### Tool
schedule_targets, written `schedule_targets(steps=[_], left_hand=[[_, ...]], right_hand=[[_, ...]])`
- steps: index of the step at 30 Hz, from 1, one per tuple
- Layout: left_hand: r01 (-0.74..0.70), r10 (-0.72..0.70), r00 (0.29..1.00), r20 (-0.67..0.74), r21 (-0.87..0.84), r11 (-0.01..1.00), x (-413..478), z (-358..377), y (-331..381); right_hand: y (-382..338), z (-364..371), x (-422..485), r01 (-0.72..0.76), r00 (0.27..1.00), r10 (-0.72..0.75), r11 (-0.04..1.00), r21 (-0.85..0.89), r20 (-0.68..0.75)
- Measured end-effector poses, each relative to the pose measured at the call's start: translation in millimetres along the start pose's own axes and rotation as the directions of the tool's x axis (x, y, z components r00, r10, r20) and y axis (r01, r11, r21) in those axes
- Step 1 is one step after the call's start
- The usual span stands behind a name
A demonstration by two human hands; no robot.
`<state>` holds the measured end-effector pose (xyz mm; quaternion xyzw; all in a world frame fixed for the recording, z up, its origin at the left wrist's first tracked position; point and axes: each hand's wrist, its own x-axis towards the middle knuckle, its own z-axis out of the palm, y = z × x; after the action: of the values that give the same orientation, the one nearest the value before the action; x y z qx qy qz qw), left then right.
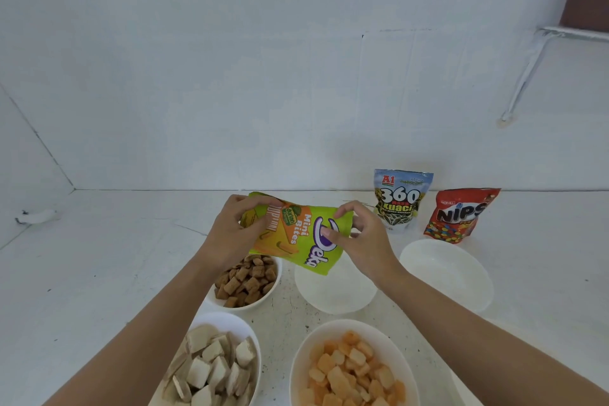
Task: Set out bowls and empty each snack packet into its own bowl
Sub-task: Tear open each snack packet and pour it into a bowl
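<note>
Head view. Mid-task, on the fourth packet by the look of it: three bowls filled, two bare, two packets untouched.

Deka packet [296,236] held sideways in the air above the counter [99,273], hanging over the gap between the bowl of brown squares [268,298] and the middle empty bowl [336,297]. Left hand [235,231] curled round the packet's bottom end, fingers over the front. Right hand [361,237] pinching the top edge between thumb and fingertips. Probably set to tear it open. Seal broken or not, cannot tell: that edge hidden behind the fingers.

Nearer the camera, a bowl of pale pieces [245,326] and a bowl of orange pieces [313,336]. Further right, a second empty bowl [448,273], with the Kuaci packet [400,201] and the Nips packet [461,216] standing upright behind it by the wall.

Next move: calls for a firm pull apart at the top seam, then tipping the mouth down over the middle empty bowl, clear of the brown squares, slowly enough to avoid spilling onto the counter.
</note>
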<state>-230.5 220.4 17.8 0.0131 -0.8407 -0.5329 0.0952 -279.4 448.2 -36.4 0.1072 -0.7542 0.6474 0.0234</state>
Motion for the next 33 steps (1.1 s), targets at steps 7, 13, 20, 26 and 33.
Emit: schedule_targets(steps=[7,13,20,26,33], left_hand=[[0.017,-0.018,0.999,0.028,0.029,0.999,3,7,-2],[-0.018,0.018,1.000,0.018,0.027,0.999,9,0,6],[-0.106,0.107,0.994,-0.036,0.037,0.994,14,-9,26],[-0.179,0.186,0.978,-0.092,0.084,0.980,13,-10,33],[-0.203,0.213,0.976,-0.039,0.182,0.962,4,5,18]], right_hand=[[15,7,-5,-0.074,0.997,0.074,0.997,-0.007,-0.004],[10,10,0,-0.029,1.000,0.029,1.000,0.012,-0.002],[-11,8,6,0.076,0.997,-0.076,0.997,-0.007,-0.030],[-22,5,7,0.126,0.991,-0.127,0.992,-0.013,-0.039],[-3,10,-6,0.009,0.997,-0.012,0.999,-0.040,-0.073]])
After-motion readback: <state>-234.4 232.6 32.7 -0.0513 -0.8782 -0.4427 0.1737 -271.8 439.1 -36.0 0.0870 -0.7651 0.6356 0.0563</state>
